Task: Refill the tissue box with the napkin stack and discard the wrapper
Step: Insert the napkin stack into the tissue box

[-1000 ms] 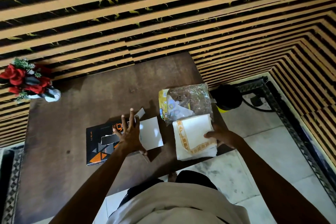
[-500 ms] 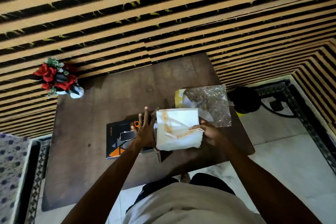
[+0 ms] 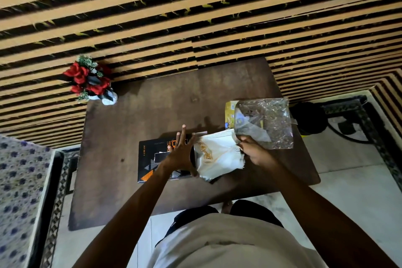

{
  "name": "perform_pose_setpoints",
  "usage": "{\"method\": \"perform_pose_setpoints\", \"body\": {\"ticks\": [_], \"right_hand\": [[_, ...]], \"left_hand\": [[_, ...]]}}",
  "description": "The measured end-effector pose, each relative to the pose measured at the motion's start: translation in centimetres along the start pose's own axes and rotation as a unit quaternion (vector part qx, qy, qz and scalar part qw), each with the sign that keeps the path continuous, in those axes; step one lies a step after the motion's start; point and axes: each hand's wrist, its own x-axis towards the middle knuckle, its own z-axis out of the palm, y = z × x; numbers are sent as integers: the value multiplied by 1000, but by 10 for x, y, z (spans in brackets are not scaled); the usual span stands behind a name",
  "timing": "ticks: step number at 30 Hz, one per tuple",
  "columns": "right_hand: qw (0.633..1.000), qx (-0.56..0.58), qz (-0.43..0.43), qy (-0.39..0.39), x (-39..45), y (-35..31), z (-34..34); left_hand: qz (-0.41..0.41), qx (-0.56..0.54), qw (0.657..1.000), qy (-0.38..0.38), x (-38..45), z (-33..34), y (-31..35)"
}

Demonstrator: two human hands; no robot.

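A black tissue box with orange and grey triangles lies flat on the dark wooden table. My right hand grips a white napkin stack with a gold pattern and holds it tilted at the box's right end. My left hand rests on the box's right part, fingers spread, thumb against the stack's lower left. Whether the stack's left edge is inside the box is hidden by my left hand. The crinkled clear wrapper with a yellow label lies just behind my right hand.
A vase of red flowers stands at the table's back left corner. A black round object sits on the floor right of the table. A patterned cloth lies at the left. A striped wall rises behind.
My right hand lifted the napkin stack off the table and carried it left against the box's right end. The white flap seen earlier is now covered. My left hand stayed on the box.
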Motion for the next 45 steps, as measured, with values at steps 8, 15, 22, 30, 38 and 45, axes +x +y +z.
{"method": "perform_pose_setpoints", "body": {"ticks": [8,15,22,30,38,45], "right_hand": [[992,-111,-57,2,-10,-62,28],[998,52,40,0,20,6,15],[991,98,65,68,-6,3,23],[995,82,49,26,10,1,30],[995,47,86,3,19,7,43],[996,35,80,13,24,17,38]], "left_hand": [[-7,-9,1000,-22,-2,-6,2],[13,-45,997,-65,-6,-21,-8],[23,-53,997,-58,-5,-18,-9],[23,-60,996,-68,-3,-22,-13],[12,-89,992,-88,-5,-33,-12],[21,-152,987,-40,-8,-33,-11]]}}
